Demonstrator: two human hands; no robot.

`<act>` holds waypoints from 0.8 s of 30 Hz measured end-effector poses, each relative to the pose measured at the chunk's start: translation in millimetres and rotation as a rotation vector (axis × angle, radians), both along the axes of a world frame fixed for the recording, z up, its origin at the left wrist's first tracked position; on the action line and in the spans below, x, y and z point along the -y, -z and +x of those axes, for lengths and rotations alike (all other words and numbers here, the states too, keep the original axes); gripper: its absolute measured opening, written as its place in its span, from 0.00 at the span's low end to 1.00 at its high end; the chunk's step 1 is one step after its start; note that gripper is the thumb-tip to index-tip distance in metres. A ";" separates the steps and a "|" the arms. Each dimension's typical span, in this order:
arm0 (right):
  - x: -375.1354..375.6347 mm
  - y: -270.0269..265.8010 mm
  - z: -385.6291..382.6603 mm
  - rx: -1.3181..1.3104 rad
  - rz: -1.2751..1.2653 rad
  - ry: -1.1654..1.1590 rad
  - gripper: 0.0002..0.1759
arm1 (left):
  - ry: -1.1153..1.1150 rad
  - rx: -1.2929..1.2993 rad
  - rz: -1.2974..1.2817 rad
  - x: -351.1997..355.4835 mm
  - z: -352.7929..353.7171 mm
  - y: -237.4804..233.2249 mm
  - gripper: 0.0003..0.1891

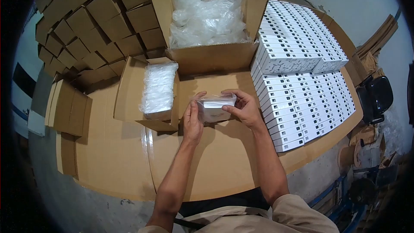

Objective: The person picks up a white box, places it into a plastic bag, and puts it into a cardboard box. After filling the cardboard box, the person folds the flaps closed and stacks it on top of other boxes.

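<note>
While I've got one flat white pc [212,111] inside a clear bag [230,99], the work on it looks partway at best: the pc's in, but can't tell if the bag's mouth is sealed. My left hand [192,123] is gripping the bagged pc at its left side, and my right hand [246,111] has it pinched at the upper right, thumb on the face. It's held over the middle of the cardboard-topped tabletop [112,155], just right of the small carton [126,97] w/ its flaps open.

Done, as far as I can see: a row of wrapped pcs [158,88] packed close together in that small carton, running near to far. Can't get an exact qty b/c the shiny plastic blurs the edges, & can't tell how deep they go or how much room is left.

Still bare: a big block of white units [284,90] on the right, stacked in rows, several layers high, w/ small dark squares along the edges. No plastic shows on those, so I'd say the bare qty far outnumbers the wrapped. Loose clear bags [207,15] fill a good part of the large carton [211,58] on the far side, so supply looks OK.

Also around: lots of brown boxes [92,28] stacked at far left, plus a couple of upright cartons [69,108] along the left edge. Can't see what's in any of them, so no idea of their status.
</note>
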State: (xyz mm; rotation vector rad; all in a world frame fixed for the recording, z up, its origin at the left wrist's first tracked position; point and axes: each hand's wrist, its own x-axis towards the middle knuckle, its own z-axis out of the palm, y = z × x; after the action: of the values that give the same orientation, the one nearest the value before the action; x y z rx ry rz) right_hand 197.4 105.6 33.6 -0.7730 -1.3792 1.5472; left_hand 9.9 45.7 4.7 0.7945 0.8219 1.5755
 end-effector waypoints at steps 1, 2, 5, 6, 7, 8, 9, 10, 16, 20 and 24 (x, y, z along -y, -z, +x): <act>-1.1 2.7 0.8 0.007 -0.024 -0.017 0.21 | -0.003 -0.016 0.001 -0.3 -0.1 0.9 0.26; -2.1 5.1 1.5 0.015 -0.048 -0.034 0.20 | -0.021 -0.028 -0.011 -1.1 0.6 1.7 0.27; -2.5 8.2 3.3 0.068 -0.046 -0.045 0.18 | -0.035 -0.038 -0.019 -4.6 -0.2 7.9 0.27; -2.6 8.9 3.6 0.091 -0.032 -0.043 0.16 | -0.013 -0.023 0.002 -6.7 -3.2 10.1 0.26; -2.9 9.7 3.7 0.129 0.008 -0.027 0.16 | 0.009 -0.009 0.023 -7.7 -5.0 11.7 0.25; -3.1 10.5 3.7 0.167 0.048 -0.010 0.15 | -0.016 -0.119 0.030 -6.3 -5.7 12.9 0.23; -3.4 11.4 3.3 0.205 0.088 0.006 0.14 | -0.041 -0.229 0.038 -3.7 -6.1 8.5 0.22; -3.6 12.4 2.5 0.191 0.105 0.009 0.14 | -0.065 -0.340 0.045 -1.9 -6.6 6.1 0.20; -2.4 5.1 5.8 0.197 0.076 -0.042 0.14 | -0.075 -0.385 -0.026 0.9 -6.7 5.5 0.10; -3.5 8.6 5.9 0.172 0.109 -0.045 0.11 | -0.079 -0.384 0.090 -3.1 -10.3 11.8 0.06; 1.0 0.2 3.4 0.223 0.130 -0.011 0.09 | -0.106 -0.398 0.134 -3.7 -10.7 10.9 0.06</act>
State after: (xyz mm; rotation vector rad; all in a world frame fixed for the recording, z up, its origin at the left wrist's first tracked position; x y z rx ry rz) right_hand 200.8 104.6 33.3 -0.8787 -1.6317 1.3957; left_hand -0.8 49.3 -6.1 1.2039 1.0641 1.6010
